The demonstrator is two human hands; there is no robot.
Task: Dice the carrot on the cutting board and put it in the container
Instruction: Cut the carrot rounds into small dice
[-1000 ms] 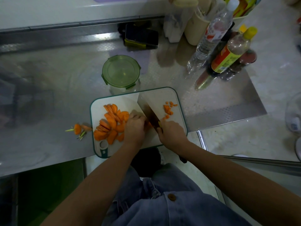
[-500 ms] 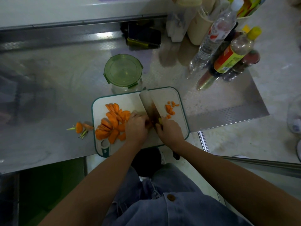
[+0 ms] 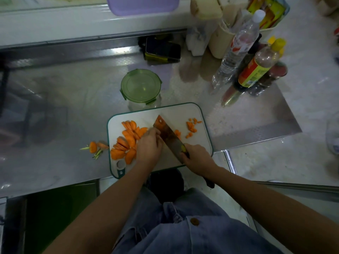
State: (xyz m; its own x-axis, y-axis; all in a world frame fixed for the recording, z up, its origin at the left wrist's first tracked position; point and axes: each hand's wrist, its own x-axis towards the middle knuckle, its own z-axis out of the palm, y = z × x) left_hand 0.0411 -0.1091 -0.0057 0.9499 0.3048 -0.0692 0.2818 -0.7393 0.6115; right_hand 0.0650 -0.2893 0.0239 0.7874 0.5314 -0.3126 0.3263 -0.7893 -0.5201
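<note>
Pulled knife [image 3: 168,136] a little nearer and rightward since half a second ago; blade now leaning, flat face showing.

Head view. Right grip [image 3: 199,158] wrapped tight round knife handle over near right corner of board [image 3: 176,111], fingers curled, dark handle end poking out below the wrist. Left grip [image 3: 149,145] with fingers bent down over slices [image 3: 128,142], holding them against the board just left of the blade; knuckles touching blade or only beside it, cannot tell. Piece under the fingers hidden. Slices heaped and fanned across left half of board, orange, some overlapping. Small heap of dice [image 3: 191,126] on far right part of board, a few more bits right beside the blade. Container [image 3: 141,86] just past far edge of board, green lid on. Carrot top [image 3: 93,146] with green stems on surface [image 3: 73,99], just left of board. Bottles [image 3: 240,48] far right, standing close together; phone [image 3: 162,50] at far edge, well beyond container.
</note>
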